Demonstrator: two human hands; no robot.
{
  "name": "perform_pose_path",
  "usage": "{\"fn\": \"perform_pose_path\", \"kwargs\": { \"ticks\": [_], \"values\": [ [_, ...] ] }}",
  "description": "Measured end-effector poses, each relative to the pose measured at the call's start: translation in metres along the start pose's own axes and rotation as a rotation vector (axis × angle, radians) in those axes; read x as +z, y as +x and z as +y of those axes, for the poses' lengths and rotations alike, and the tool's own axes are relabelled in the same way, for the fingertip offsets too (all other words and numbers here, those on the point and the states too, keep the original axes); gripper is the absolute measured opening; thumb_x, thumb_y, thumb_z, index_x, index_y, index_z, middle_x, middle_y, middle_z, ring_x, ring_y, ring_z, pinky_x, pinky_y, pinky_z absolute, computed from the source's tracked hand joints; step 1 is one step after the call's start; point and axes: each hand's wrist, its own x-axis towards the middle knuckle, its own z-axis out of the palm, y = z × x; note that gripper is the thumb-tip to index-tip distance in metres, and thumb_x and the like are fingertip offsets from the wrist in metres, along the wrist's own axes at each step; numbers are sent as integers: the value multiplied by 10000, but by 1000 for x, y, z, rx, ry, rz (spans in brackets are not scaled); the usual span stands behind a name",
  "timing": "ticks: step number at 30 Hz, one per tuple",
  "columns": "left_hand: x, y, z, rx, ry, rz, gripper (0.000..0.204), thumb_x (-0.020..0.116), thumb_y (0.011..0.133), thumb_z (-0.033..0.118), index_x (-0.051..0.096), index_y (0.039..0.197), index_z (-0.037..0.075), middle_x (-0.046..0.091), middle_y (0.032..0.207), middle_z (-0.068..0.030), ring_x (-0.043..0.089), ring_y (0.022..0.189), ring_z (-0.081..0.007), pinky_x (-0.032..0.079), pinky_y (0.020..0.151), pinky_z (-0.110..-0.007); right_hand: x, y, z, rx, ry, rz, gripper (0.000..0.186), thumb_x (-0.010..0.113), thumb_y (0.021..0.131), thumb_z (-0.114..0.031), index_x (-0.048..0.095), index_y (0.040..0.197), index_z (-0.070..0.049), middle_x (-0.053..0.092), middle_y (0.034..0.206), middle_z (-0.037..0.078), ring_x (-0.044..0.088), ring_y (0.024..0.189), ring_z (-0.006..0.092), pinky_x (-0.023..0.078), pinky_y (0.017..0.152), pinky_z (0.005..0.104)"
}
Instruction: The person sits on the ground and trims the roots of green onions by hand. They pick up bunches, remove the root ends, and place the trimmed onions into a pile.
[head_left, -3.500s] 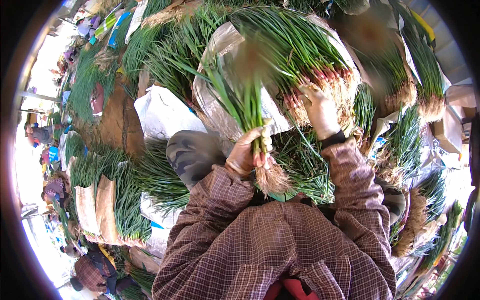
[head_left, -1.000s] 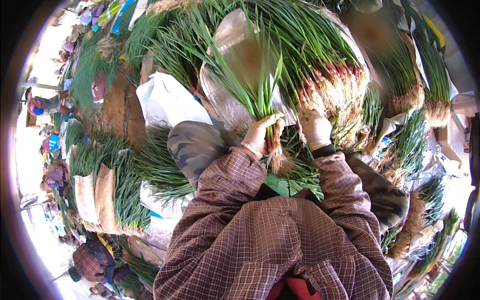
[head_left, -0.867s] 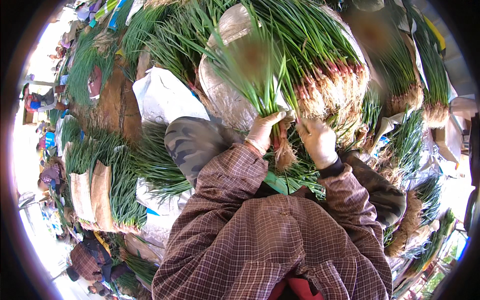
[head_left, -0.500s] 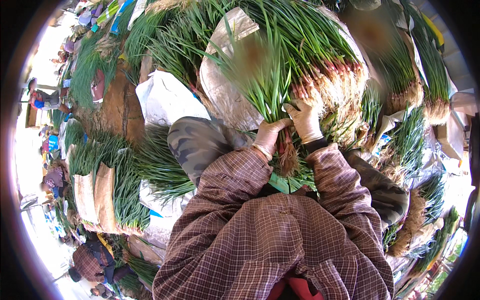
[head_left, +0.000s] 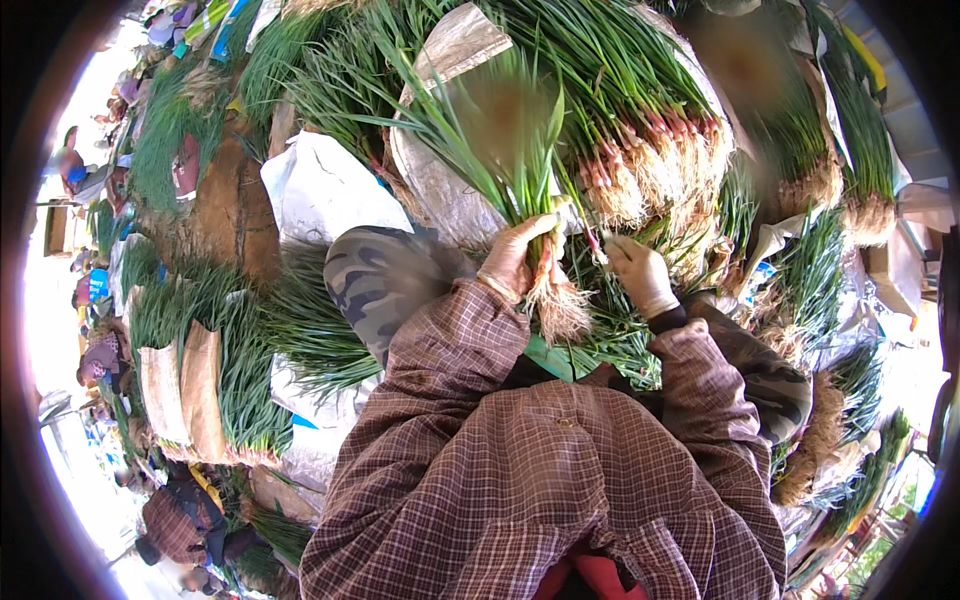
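Note:
My left hand (head_left: 518,262), in a pale glove, is closed around a bunch of spring onions (head_left: 535,185). Their green leaves fan out upward and away from me, and pale tangled roots (head_left: 558,305) hang below my fist. To its right, my gloved right hand (head_left: 640,275) pinches the lower end of a single spring onion (head_left: 592,238), whose leaf slants up toward the bunch. Just beyond both hands, a big heap of spring onions (head_left: 640,130) lies on a whitish sack (head_left: 440,165), with reddish bases and roots toward me.
Camouflage-clad knees (head_left: 385,285) flank my hands. A white sack (head_left: 325,190) lies at the left, near tied onion bundles (head_left: 245,390). More bundles (head_left: 868,205) stand at the right. Another person in checked clothing (head_left: 178,520) is at the lower left.
My right hand has moved away from the bunch, down and to the right, with a single stalk at its fingertips. My left hand has shifted slightly left and up, tilting the bunch's roots outward.

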Motion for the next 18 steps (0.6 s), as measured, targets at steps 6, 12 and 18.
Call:
{"fn": "perform_pose_path", "kwargs": {
  "ticks": [6, 12, 18],
  "values": [
    [1, 7, -12, -21, 147, 170, 249, 616, 910, 266, 645, 951, 22, 649, 762, -65, 621, 571, -175, 537, 443, -349, 42, 24, 22, -89, -260, 131, 338, 633, 861, -389, 684, 960, -70, 680, 873, 156, 660, 818, 335, 519, 706, 439],
    [-6, 13, -31, 115, 284, 262, 225, 646, 869, 116, 660, 1057, -7, 699, 1001, -107, 665, 883, -200, 538, 773, -322, 1, -23, -38, -201, 189, -275, 381, 611, 921, -392, 696, 941, -21, 659, 761, 169, 659, 667, 288, 520, 632, 374],
    [1, 20, -38, 169, 298, 206, 195, 655, 872, 136, 655, 1000, -10, 677, 779, -98, 625, 576, -201, 503, 514, -312, 2, 17, -50, -35, 561, -85, 523, 603, 915, -481, 692, 916, 34, 688, 729, 76, 634, 652, 141, 510, 616, 282]
  ]
}}
